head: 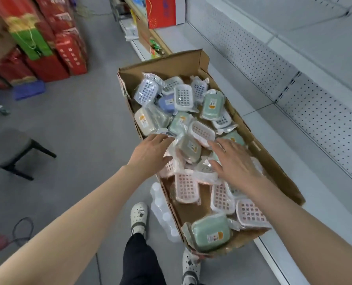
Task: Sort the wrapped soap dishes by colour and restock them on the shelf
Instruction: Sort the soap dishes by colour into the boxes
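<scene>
- The white shelf (325, 48) runs along the person's right, with bare decks and a perforated back panel. No soap dishes stand on the part in view, so restocking looks not yet begun.
- A long cardboard box (273, 161) lies lengthwise beside the shelf's lower edge, its long axis running away from the person.
- The wrapped soap dishes (183, 95) fill the box in a loose, mixed heap. Blue and white ones lie mostly at the far end and green ones in the middle. Pink dishes (185, 188) are toward the near end, and one green dish (210, 231) sits at the near corner.
- The left hand (150, 153) hovers palm down over the box's left rim, fingers straight and slightly spread, their tips touching crinkled wrap. It grips nothing.
- The right hand (234, 159) lies palm down over the heap's middle, fingers spread wide and holding nothing. Whether it presses down cannot be told.
- A green wrapped dish (190, 149) lies between the two hands, just ahead of both thumbs. Its long axis is tilted diagonally away. Both hands are about equally near, so either could likely close on it.
</scene>
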`<state>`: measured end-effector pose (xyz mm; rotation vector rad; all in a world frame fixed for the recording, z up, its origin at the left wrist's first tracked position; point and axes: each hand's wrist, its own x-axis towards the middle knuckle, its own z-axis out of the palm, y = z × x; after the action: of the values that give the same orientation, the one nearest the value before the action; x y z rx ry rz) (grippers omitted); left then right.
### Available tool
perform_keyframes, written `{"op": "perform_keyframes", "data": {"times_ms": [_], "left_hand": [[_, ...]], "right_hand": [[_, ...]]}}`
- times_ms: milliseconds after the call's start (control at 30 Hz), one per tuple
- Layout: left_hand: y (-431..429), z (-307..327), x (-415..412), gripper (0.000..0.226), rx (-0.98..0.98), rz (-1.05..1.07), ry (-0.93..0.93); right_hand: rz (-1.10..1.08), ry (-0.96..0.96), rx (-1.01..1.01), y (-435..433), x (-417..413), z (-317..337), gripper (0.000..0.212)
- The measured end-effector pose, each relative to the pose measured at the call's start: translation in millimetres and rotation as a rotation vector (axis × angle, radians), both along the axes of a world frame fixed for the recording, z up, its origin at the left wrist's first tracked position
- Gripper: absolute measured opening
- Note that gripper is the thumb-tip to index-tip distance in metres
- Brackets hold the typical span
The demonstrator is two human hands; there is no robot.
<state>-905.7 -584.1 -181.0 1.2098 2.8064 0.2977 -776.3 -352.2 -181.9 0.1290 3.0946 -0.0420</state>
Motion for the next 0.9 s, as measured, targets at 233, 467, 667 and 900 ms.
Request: {"op": "perform_keyframes", "data": {"times_ms": [233,467,667,900], "left_hand": [[18.6,-31.0,-159.0,0.059,-0.072,-0.134,-0.067],[21.1,-60.5,-304.1,0.062,-0.106,-0.176,-0.085],[31.0,-80.1,-373.7,0.070,-0.092,-0.194,-0.039],[54.7,-99.5,-410.9,0.080,-0.166,-0.276,0.029]], "right_hand": [[-0.165,0.025,-0.044,-3.6,-126.5,-31.7,0.052],[-0.206,-0.048,-0.087,-16.8,-266.1,-52.8,0.055],[-0.109,-0.149,-0.081,-16.5,-374.5,-76.4,0.064],[0.031,-0.250,0.141,4.4,-406.7,-121.7,0.057]]}}
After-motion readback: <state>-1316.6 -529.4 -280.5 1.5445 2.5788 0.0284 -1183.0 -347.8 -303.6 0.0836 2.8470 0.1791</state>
